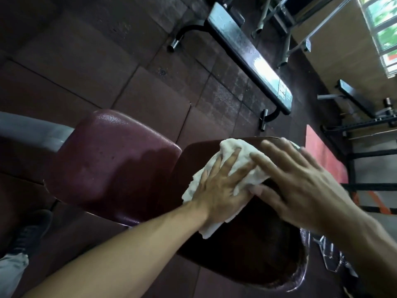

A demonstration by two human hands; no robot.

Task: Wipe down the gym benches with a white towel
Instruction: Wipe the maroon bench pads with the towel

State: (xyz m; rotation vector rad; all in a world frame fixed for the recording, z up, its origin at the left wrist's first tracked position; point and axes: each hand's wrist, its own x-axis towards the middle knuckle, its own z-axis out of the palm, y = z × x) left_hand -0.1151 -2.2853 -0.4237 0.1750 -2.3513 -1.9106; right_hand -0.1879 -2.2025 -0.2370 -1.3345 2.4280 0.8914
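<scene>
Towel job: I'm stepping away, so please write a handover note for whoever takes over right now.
Left hand: flat, fingers spread, pressing the white towel onto the dark maroon bench pad.
Right hand: open, fingers resting on the towel's right side.
Seat pad, to the left: a wet-looking sheen on part of it, so likely partly wiped.
Left to do: the rest of this pad, then probably the black flat bench beyond and another bench at far right; I can't tell whether those are wiped.
</scene>
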